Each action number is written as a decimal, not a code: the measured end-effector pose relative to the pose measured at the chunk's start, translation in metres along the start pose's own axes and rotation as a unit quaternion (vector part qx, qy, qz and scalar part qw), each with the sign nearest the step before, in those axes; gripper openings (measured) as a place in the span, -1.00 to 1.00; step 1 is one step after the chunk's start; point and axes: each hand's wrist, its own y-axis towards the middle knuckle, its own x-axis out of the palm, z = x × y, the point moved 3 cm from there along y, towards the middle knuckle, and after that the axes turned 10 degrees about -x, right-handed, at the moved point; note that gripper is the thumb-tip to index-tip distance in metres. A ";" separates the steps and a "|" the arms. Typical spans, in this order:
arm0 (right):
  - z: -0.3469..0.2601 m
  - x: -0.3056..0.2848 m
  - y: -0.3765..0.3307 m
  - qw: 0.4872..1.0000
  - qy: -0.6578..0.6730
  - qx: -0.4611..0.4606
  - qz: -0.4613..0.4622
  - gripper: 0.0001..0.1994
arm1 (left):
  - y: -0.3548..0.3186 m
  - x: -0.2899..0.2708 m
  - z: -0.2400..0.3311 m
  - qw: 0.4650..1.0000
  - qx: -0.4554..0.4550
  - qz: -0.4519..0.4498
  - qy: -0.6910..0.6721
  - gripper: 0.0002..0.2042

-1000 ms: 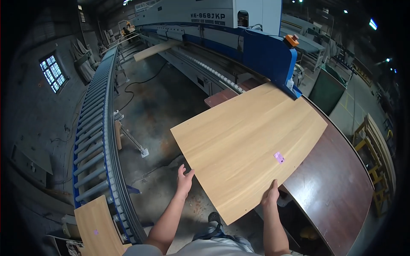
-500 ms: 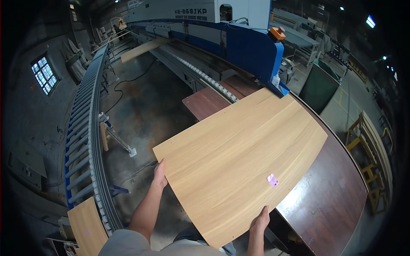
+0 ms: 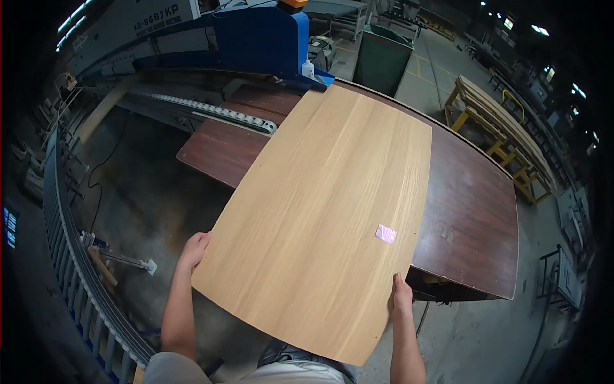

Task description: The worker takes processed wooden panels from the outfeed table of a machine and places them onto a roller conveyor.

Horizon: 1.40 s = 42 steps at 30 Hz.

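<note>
A large light wood-grain panel lies between my hands, its far part over a dark reddish-brown table. My left hand grips its left edge near the close corner. On the opposite edge, my right hand holds on with the thumb showing and the other fingers hidden below. Both hands are closed on the board. A small pink label is stuck on its top face toward the right edge. The panel's far end reaches the blue guard of a long machine.
A blue and white machine runs along the far left with a white roller chain. A roller conveyor curves down the left side. Beyond the table are a green bin and a yellow-framed rack of long boards.
My view has turned to the right. The panel now points more straight away from me, and its far end remains near the blue guard. Both hands keep their grip.
</note>
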 end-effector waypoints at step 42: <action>0.019 -0.296 -0.084 0.952 -0.265 -0.053 0.145 -0.54 | -0.207 0.255 -0.078 0.983 0.111 0.096 0.110 -0.53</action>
